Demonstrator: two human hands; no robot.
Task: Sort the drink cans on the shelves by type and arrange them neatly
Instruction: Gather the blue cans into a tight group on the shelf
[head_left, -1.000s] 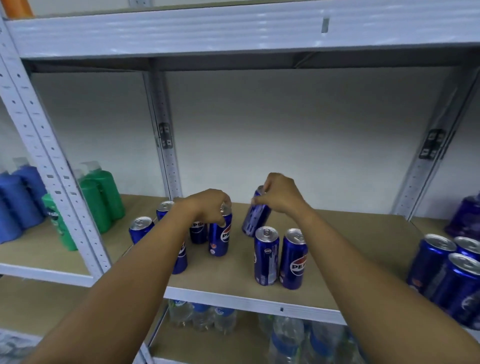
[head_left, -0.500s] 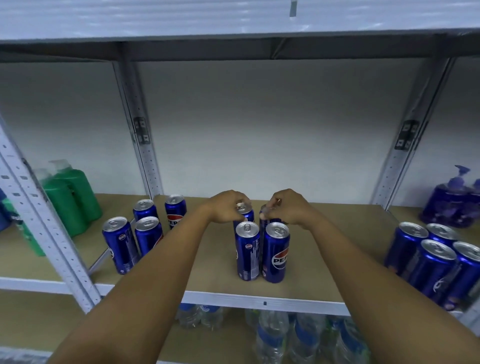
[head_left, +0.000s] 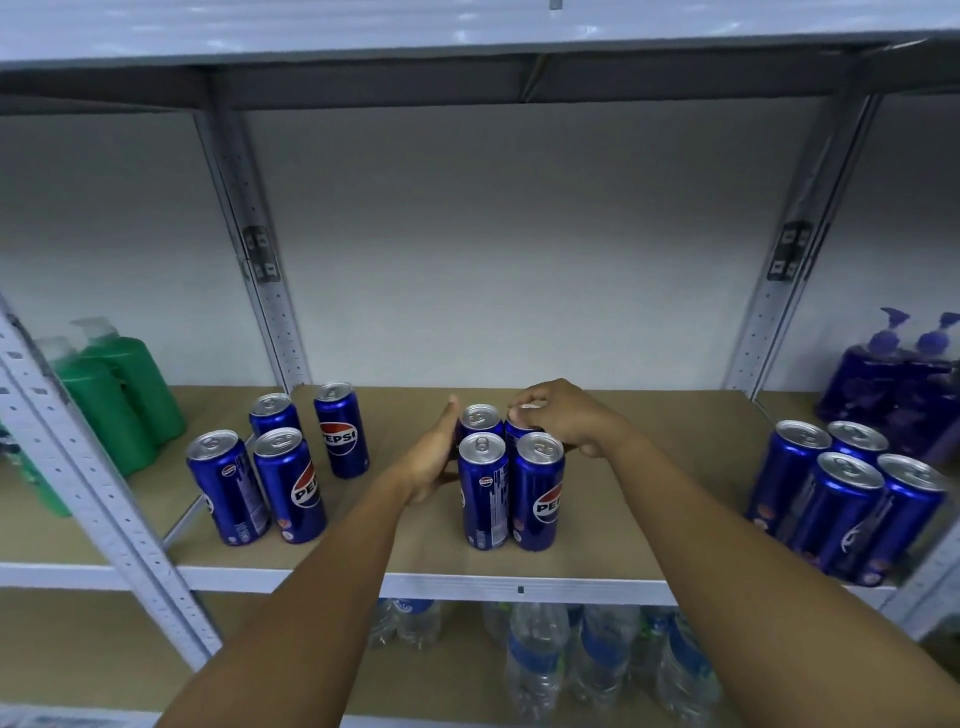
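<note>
A tight block of blue Pepsi cans stands upright mid-shelf: a front left can, a front right can, a back left can and a back right can. My left hand lies with straight fingers against the block's left side, touching the back left can. My right hand curls its fingers over the top of the back right can, hiding most of it. Several more Pepsi cans stand loosely spaced at the left, and another cluster of cans stands at the right.
The brown shelf board has a white front rail. Metal uprights frame the bay. Green pump bottles stand far left, purple pump bottles far right. Water bottles fill the shelf below.
The two cans I carried now stand behind the front pair. My left hand has left its can's top and lies flat against the block's side. My right hand stays on its can.
</note>
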